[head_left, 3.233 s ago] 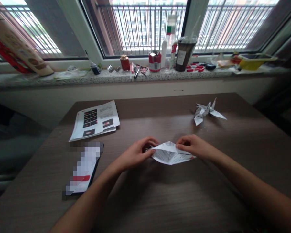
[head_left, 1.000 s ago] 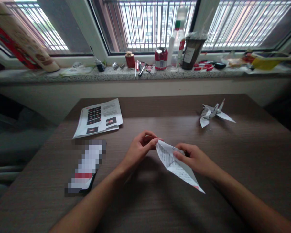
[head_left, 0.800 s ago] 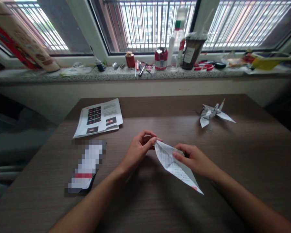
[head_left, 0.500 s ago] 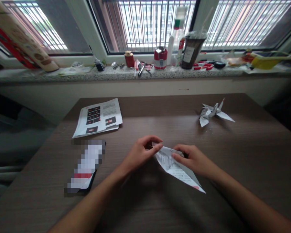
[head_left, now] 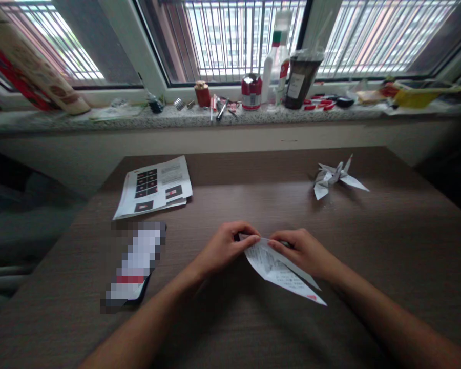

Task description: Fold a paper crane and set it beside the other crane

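Paper [head_left: 271,264]: folded, printed, held between both hands over the middle of the counter [head_left: 230,174]; two pointed tips run down to the right, slightly apart, the lower one marked red
Left hand [head_left: 228,243]: grip pinched closed, thumb on top, at the paper's upper left corner
Right hand [head_left: 301,251]: grip also pinched closed, thumb and index finger on the upper edge, just beside the left thumb
Crane [head_left: 330,177]: folded from paper, standing at the far right, well apart from the hands
Sheets [head_left: 153,187]: stacked at the far left, printed with dark pictures
Phone [head_left: 140,261]: near the sheets, left of the left hand, screen blurred
Sill [head_left: 184,120]: can [head_left: 251,92], bottle [head_left: 269,72] and cup [head_left: 301,84] in a row
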